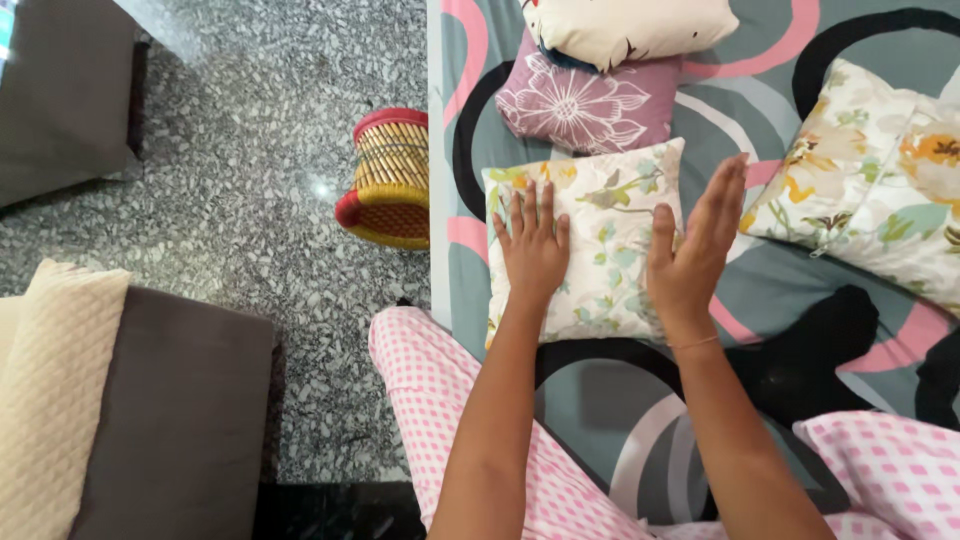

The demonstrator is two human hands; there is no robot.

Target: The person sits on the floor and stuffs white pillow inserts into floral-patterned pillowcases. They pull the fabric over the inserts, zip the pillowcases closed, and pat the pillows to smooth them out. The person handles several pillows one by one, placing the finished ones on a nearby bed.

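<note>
The left hand lies flat, fingers spread, on a small square cushion with a pale leafy floral print, which rests on the bed's grey sheet with pink and black rings. The right hand hovers open, edge-on, at the cushion's right side. Beyond sits a mauve flower-printed cushion.

- Four pillows are counted on the bed: a pale floral one, a purple one, a cream one, a large floral one.
- Two hands are seen: left, right.
- One woven stool is spotted.
- Two dark sofa pieces are counted.
</note>
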